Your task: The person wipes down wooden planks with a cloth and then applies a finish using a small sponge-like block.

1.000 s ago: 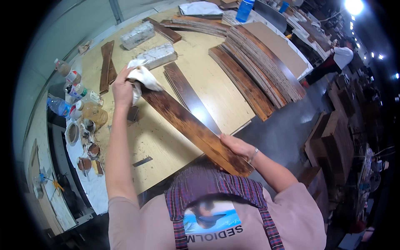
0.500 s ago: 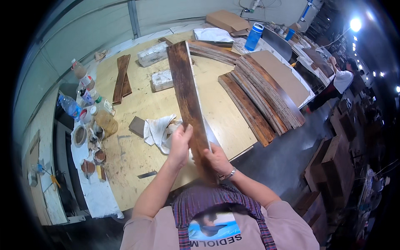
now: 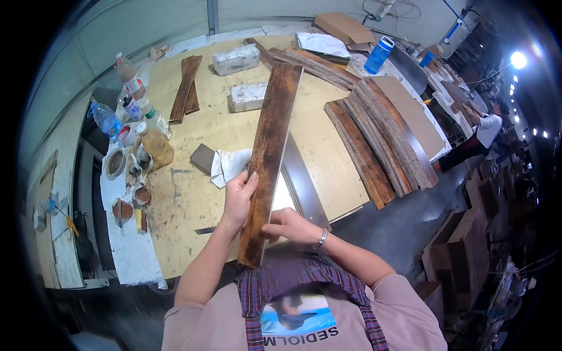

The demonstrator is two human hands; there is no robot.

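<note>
A long dark-brown wooden floorboard (image 3: 270,146) with a worn, mottled face is held up at a slant over the table, its lower end close to my apron. My left hand (image 3: 237,202) is closed on its left edge, thumb on the face. Lower down, my right hand (image 3: 293,226) has curled fingers gripping the right edge. Behind the board, a white cloth (image 3: 228,167) lies partly hidden beside a small brown block (image 3: 202,158). A smooth dark-grey strip (image 3: 307,193) lies on the table to the right of the board.
Stacked boards (image 3: 380,140) lie on the table's right side, and two crossed boards (image 3: 186,90) at far left. Two whitish blocks stand behind, one a pale block (image 3: 249,96). Bottles (image 3: 155,146) and small pots line the left edge. A blue bottle (image 3: 379,55) stands far right; another person (image 3: 486,128) works beyond.
The floorboard has tilted, its top leaning right and its lower end swinging left. My right hand has shifted its hold along the edge. More of the dark-grey strip shows; the view has shifted slightly.
</note>
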